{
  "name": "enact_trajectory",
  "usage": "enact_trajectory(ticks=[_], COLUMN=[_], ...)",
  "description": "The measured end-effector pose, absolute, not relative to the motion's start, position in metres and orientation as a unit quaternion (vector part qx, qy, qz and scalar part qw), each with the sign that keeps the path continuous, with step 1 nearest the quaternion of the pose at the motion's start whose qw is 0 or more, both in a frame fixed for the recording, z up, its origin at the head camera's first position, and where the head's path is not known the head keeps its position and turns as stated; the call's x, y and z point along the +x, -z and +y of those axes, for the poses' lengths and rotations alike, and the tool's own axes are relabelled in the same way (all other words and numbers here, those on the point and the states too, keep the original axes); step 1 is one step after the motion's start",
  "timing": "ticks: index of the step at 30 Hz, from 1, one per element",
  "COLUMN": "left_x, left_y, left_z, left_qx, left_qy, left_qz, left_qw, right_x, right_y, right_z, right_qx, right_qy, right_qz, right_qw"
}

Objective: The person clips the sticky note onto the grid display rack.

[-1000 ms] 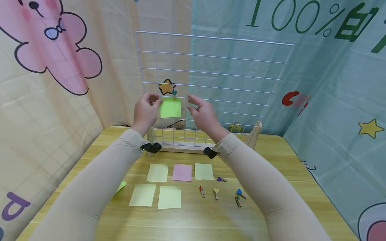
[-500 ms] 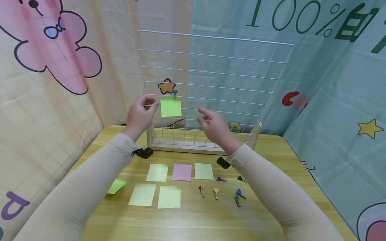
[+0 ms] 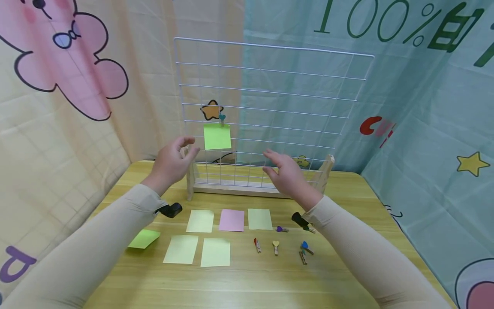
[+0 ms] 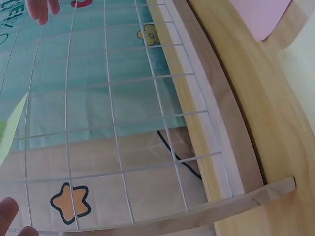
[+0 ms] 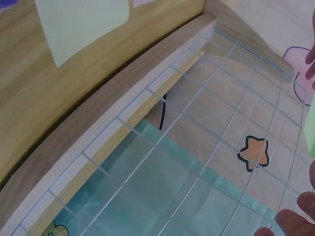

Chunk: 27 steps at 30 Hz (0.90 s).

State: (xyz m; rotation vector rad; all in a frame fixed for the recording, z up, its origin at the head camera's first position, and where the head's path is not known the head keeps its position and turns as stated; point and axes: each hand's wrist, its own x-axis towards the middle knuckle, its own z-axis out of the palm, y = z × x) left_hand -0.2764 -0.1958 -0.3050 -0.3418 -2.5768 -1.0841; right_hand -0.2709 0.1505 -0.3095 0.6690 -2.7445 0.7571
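A bright green sticky note [image 3: 217, 137] hangs on the white wire grid [image 3: 270, 110], held by a small clothespin with a teal heart [image 3: 221, 118]. To the left of the note is my left hand [image 3: 172, 163], its fingers relaxed and holding nothing. My right hand [image 3: 287, 175] hovers in front of the grid's lower right part, fingers loosely extended with nothing in them. In the left wrist view the note's edge [image 4: 11, 129] shows at the left, beside the fingertips of the left hand [image 4: 10, 216]. Fingers of the right hand [image 5: 293, 221] show in the right wrist view.
Pale notes [image 3: 180, 249] and a pink note [image 3: 231, 220] lie on the wooden table [image 3: 231, 287]. A bright green note [image 3: 144, 238] lies at the left. Several heart clothespins [image 3: 275, 247] lie at the right. The grid stands in a wooden base [image 3: 239, 190].
Both hands have drawn away from the hanging note, the left one down and left, the right one down and right. The note stays clipped to the grid.
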Motion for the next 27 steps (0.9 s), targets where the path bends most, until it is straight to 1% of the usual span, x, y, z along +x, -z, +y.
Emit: enact_trajectory(ticks=[9,21,27], left_x=[-0.267,-0.257,-0.250], left_y=[0.316,0.330,0.336], left_z=[-0.202,-0.204,-0.204], left_qx=[-0.152,-0.179,-0.184], left_qy=[0.302,0.204,0.178], left_qz=[-0.931,-0.957,-0.964], left_qw=[0.140,0.099,0.069], right_x=[-0.262,-0.255,-0.252], right_y=[0.323,0.337,0.345], right_z=[0.168,0.185,0.195], right_qx=[0.226,0.221,0.214], right_qy=[-0.198,-0.145,-0.134], right_qz=[-0.951,-0.961,-0.965], right_qw=[0.075,0.077,0.072])
